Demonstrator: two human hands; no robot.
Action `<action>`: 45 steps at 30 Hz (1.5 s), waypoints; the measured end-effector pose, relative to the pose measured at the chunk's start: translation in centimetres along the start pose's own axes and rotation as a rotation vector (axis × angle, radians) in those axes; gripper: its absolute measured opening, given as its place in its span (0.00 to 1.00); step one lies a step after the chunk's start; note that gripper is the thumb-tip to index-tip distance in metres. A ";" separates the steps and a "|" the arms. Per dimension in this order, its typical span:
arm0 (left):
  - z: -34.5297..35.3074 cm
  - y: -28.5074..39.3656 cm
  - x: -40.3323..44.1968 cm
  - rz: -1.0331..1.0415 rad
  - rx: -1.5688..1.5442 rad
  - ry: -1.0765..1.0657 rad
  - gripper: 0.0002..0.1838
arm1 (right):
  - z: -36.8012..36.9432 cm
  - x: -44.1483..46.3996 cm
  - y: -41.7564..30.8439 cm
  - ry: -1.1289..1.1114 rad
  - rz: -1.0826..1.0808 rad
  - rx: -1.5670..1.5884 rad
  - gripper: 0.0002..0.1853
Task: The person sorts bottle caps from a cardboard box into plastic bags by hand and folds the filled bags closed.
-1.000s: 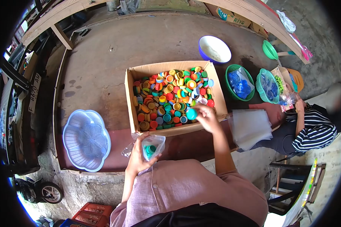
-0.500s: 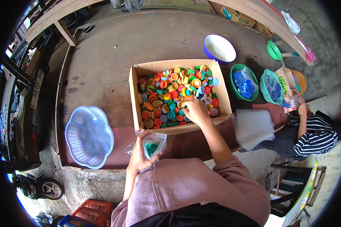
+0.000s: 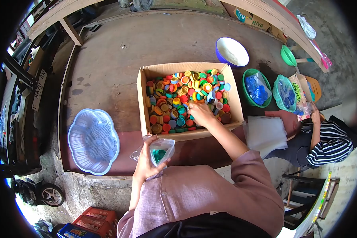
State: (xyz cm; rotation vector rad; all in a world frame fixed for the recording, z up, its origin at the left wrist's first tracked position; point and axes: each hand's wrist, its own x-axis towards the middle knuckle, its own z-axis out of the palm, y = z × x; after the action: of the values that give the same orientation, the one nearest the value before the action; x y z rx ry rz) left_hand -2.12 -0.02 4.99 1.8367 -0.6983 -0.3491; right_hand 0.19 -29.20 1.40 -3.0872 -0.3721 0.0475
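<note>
My left hand (image 3: 146, 163) is closed around the edge of a clear plastic bag (image 3: 167, 147), holding its mouth open near my front. Several green bottle caps (image 3: 158, 154) lie inside the bag. My right hand (image 3: 202, 114) reaches into a cardboard box (image 3: 142, 104) filled with loose bottle caps (image 3: 184, 90) in red, yellow, orange, green and blue. Its fingers are bent down among the caps, and the fingertips are partly hidden. What they grip, if anything, cannot be made out.
A pale blue plastic basket (image 3: 72, 137) sits left on the table (image 3: 107, 51). Rightward are a white-and-purple bowl (image 3: 233, 51), green baskets (image 3: 246, 74) with blue contents and stacked clear bags (image 3: 266, 133). A person in a striped shirt (image 3: 331, 141) handles a packet at right.
My right hand has shifted slightly over the caps, its fingers now lower among them. My left hand and the bag stay nearly still. The view has shifted a little.
</note>
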 end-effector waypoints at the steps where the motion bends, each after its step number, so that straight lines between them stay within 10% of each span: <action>1: 0.0 0.0 0.0 0.001 0.004 -0.004 0.44 | 0.1 -0.1 0.1 0.061 0.044 0.062 0.07; 7: 0.1 -0.3 -0.3 0.012 0.020 -0.003 0.44 | -1.5 -1.2 0.5 -0.004 0.159 0.164 0.13; 15: 0.4 0.1 0.0 -0.011 0.024 -0.020 0.44 | -4.7 -4.0 -3.5 0.494 0.362 1.659 0.15; 23: 0.5 -0.6 0.0 0.061 0.011 -0.052 0.44 | -7.9 -4.0 -12.0 0.372 -0.299 0.783 0.18; 28: 0.5 -0.2 -0.2 -0.003 0.025 -0.025 0.45 | -5.4 -2.0 -4.1 0.412 0.196 0.577 0.06; 40: 0.0 0.2 -0.2 -0.047 -0.004 -0.002 0.45 | -0.6 2.1 -1.7 0.038 -0.091 0.252 0.05; 42: -0.1 0.2 -0.3 -0.040 -0.011 0.019 0.45 | -1.7 1.7 -1.5 -0.116 0.219 0.882 0.06; 45: 0.0 0.1 -0.1 -0.034 -0.004 -0.001 0.45 | -1.6 0.3 -2.2 0.003 0.062 1.811 0.16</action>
State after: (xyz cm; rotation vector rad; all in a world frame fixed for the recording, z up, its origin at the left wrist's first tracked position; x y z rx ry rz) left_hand -2.26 -0.04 5.11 1.8464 -0.6668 -0.3732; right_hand 0.03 -27.06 3.06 -1.2984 -0.0753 0.2214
